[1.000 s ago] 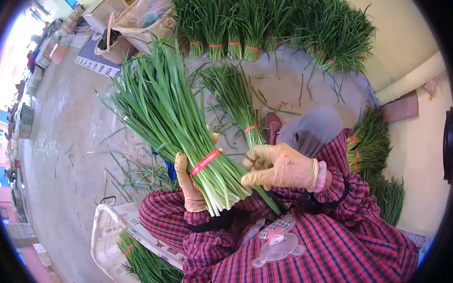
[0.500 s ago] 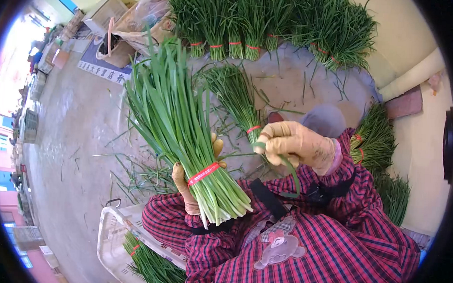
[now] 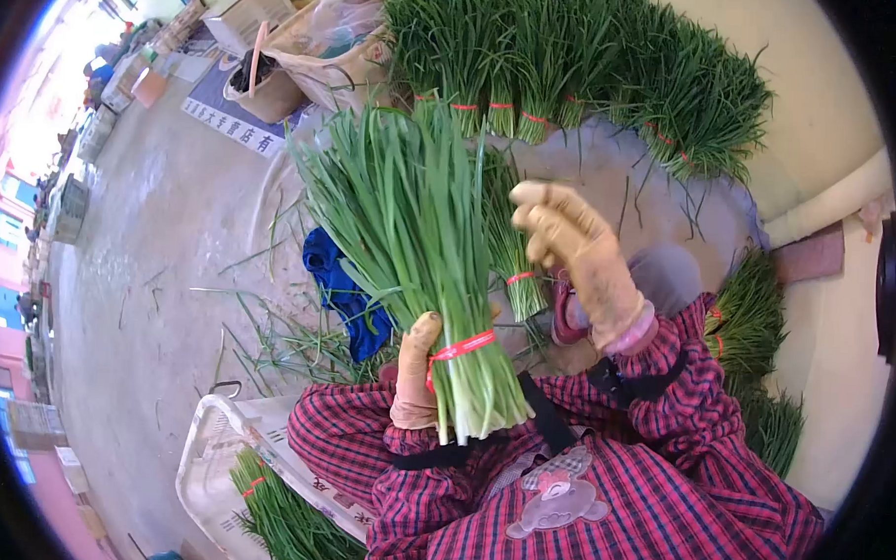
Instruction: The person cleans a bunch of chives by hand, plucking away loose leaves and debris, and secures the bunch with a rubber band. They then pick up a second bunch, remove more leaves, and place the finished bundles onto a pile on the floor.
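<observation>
My left hand (image 3: 418, 363), in a tan glove, is wrapped round a thick bundle of Chinese chives (image 3: 396, 214) near its pale cut ends. A red band (image 3: 462, 346) circles the bundle just above those ends, and the leaves fan up and away from me. To the right of the bundle my right hand (image 3: 573, 240), also gloved, is raised with its fingers stretched out and slightly bent. I see nothing in it. Behind, partly covered by the held leaves, another banded chive bundle (image 3: 513, 245) lies on the floor.
Several banded chive bundles (image 3: 535, 46) line the wall at the back, with more chives (image 3: 748, 310) at the right. A white plastic crate (image 3: 209, 469) holding chives stands at lower left. A blue cloth (image 3: 347, 291), loose leaves (image 3: 268, 338) and a bucket (image 3: 267, 91) are on the floor.
The loose leaf that my right hand pinched is gone from it, and that hand has risen with fingers opened. The held bundle tilts more upright. A blue cloth now shows behind it.
</observation>
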The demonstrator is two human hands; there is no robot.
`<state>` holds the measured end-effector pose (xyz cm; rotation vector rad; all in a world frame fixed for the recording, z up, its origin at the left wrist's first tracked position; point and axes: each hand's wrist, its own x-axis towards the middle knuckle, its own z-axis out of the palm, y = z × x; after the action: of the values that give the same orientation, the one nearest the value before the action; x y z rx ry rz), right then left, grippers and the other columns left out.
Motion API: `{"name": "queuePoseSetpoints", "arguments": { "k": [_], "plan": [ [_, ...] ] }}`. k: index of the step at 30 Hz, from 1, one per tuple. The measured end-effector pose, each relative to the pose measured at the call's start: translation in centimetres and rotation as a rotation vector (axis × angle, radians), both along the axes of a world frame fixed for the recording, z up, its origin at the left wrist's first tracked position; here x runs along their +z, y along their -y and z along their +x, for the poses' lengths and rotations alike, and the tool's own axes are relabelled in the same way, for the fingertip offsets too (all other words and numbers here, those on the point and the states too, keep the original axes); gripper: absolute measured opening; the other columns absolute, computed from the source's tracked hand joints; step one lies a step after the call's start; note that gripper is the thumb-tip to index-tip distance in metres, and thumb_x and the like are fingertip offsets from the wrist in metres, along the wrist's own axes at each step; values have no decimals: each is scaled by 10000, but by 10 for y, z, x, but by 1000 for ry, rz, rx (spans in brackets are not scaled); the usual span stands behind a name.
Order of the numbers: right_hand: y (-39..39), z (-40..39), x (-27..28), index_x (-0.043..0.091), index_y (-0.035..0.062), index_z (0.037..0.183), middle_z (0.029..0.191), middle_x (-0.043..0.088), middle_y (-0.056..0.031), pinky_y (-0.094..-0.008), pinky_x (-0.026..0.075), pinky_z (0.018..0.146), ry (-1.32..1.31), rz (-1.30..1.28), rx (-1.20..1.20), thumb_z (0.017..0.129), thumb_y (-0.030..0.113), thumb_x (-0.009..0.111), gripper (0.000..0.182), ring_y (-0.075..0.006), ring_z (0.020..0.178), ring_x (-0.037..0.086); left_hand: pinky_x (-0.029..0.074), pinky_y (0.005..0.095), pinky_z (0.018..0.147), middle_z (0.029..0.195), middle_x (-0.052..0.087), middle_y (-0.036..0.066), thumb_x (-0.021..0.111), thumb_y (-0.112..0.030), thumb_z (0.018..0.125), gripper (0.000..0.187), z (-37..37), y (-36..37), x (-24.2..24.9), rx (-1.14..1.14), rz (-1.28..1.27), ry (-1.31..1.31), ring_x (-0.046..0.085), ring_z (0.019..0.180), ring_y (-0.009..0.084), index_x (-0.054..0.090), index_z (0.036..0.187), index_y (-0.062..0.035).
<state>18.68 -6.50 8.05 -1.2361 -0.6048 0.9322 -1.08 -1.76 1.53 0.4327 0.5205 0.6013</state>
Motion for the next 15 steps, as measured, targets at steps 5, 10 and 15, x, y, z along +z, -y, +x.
{"name": "queuePoseSetpoints", "arguments": {
  "k": [5, 10, 15],
  "plan": [
    [-17, -32, 8, 665, 68, 1040, 865, 613, -72, -313, 498, 712, 968, -45, 325, 791, 228, 735, 304, -202, 791, 621, 544, 335, 825, 1108, 630, 94, 683, -191, 864, 484, 10, -1, -4, 130, 99, -115, 646, 943, 186, 483, 1267, -12],
    [-29, -34, 0, 657, 79, 919, 871, 612, -80, -348, 506, 682, 1022, 21, 397, 808, 201, 679, 167, -261, 785, 633, 540, 318, 809, 1082, 636, 79, 697, -184, 853, 437, 6, -2, 4, 124, 138, -36, 647, 920, 165, 533, 1218, -8],
    [-33, -41, -15, 663, 64, 893, 858, 621, -89, -338, 510, 684, 1188, 89, 299, 809, 184, 694, 150, -272, 769, 637, 540, 311, 787, 1037, 641, 70, 687, -172, 844, 409, 6, -2, 1, 104, 112, -40, 647, 886, 158, 547, 1190, -3]
  ]
}}
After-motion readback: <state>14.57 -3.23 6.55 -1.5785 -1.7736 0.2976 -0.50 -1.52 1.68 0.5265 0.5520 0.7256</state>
